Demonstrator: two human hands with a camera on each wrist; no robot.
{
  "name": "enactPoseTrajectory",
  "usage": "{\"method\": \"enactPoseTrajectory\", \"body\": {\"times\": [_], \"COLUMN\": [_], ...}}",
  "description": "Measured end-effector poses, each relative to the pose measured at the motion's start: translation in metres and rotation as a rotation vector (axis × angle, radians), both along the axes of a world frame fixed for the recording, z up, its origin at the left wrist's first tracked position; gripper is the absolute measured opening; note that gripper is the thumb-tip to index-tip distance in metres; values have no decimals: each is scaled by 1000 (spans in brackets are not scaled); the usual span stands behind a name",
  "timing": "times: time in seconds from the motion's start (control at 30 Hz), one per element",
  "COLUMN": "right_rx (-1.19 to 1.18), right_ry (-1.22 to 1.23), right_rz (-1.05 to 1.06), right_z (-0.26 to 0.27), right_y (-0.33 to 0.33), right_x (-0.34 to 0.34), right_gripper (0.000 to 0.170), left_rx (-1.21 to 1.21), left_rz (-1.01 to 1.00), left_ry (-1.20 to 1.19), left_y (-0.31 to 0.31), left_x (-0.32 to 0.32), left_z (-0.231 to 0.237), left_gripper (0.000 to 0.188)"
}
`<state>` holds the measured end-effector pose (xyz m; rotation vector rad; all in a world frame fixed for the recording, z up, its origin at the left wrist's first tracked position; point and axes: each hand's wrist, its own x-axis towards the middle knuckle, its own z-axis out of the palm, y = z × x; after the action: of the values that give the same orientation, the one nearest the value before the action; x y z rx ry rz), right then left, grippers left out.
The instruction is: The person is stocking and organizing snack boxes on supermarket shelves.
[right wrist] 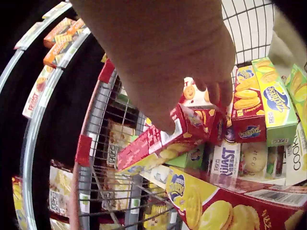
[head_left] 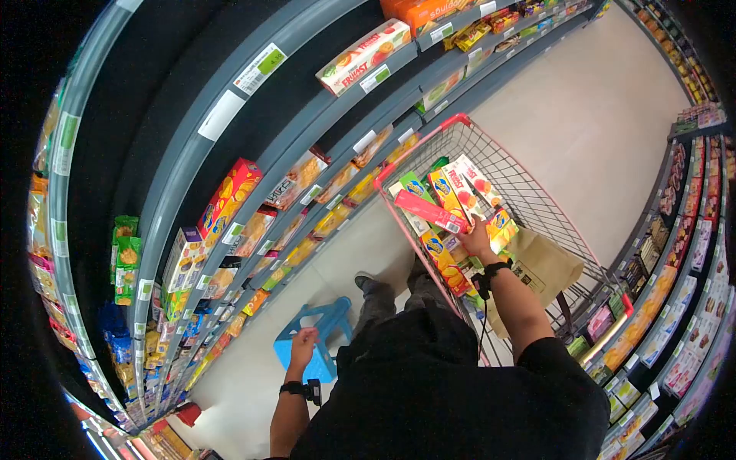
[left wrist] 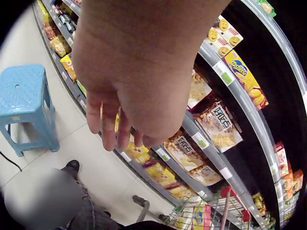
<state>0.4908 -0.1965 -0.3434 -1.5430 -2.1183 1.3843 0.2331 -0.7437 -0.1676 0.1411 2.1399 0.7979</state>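
My right hand (head_left: 477,241) is over the shopping cart (head_left: 529,176), gripping one end of a red biscuit box (head_left: 426,208). In the right wrist view, that biscuit box (right wrist: 142,152) has red sides, a white barcode label and a yellow face with biscuits. Other biscuit boxes lie around it, among them a yellow-and-red box (right wrist: 211,203), a green-and-yellow box (right wrist: 274,103) and a white Fruast box (head_left: 469,180). My left hand (head_left: 304,346) hangs at my side with nothing in it, fingers loosely bent. It overlaps the blue stool (head_left: 287,349) in the head view.
Shelves with biscuit packs (left wrist: 218,125) run along my left, and more stocked shelves (head_left: 652,330) stand on the right. A brown paper bag (head_left: 548,264) lies in the cart near its handle. The cart's red rim (head_left: 418,149) stands close to the left shelves.
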Motion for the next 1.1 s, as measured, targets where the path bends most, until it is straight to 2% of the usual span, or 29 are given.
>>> {"method": "enactPoseTrajectory", "body": {"times": [0.03,0.1,0.17,0.3,0.33,0.37,0.4,0.47,0.5,0.57,0.7,0.77,0.8,0.83,0.9,0.93,0.97,1.03,1.1], "right_rx": [180,164,130,93,171,165,65,134,238,221,49,370,472,471,706,549,548,231,198], "right_ry": [-94,-46,-110,-71,14,14,93,86,80,-3,-11,-174,-210,-207,-162,-36,-33,71,27], "right_rz": [71,114,162,157,85,86,-61,-224,-225,-297,-392,-344,-248,-243,-103,-13,-8,156,248], "right_z": [11,23,30,23,11,-1,-22,21,3,-14,18,33,44,50,59,58,57,36,30], "right_y": [-1,2,3,14,12,12,16,19,24,33,41,37,38,37,34,36,31,16,5], "right_x": [-7,-16,-22,-23,-17,-12,-3,3,16,34,45,40,36,28,5,-6,-20,-44,-58], "right_gripper": [85,83,80,64,54,54,51,45,46,47,48,60,68,68,68,68,68,67,66], "left_rx": [-8,-37,-83,-76,-62,-68,-66,-64,-53,-43,-30,-48,-66,-84,-70,-55,-56,-62,-84], "left_rz": [2,26,33,54,47,49,54,63,61,63,31,30,26,23,31,34,39,85,103], "left_ry": [4,-50,-56,-80,-75,-75,-81,-90,-90,-92,-98,-107,-105,-104,-100,-98,-96,-103,-101], "left_y": [-4,-7,-6,4,4,5,6,10,14,18,22,25,25,24,23,22,21,22,20], "left_x": [6,19,28,35,34,32,31,30,30,32,33,33,34,34,36,37,38,40,43], "left_z": [2,9,16,25,27,29,28,26,28,28,22,22,24,26,29,31,32,38,42], "left_gripper": [23,24,23,21,20,20,20,20,20,20,22,22,23,24,24,24,24,25,25]}}
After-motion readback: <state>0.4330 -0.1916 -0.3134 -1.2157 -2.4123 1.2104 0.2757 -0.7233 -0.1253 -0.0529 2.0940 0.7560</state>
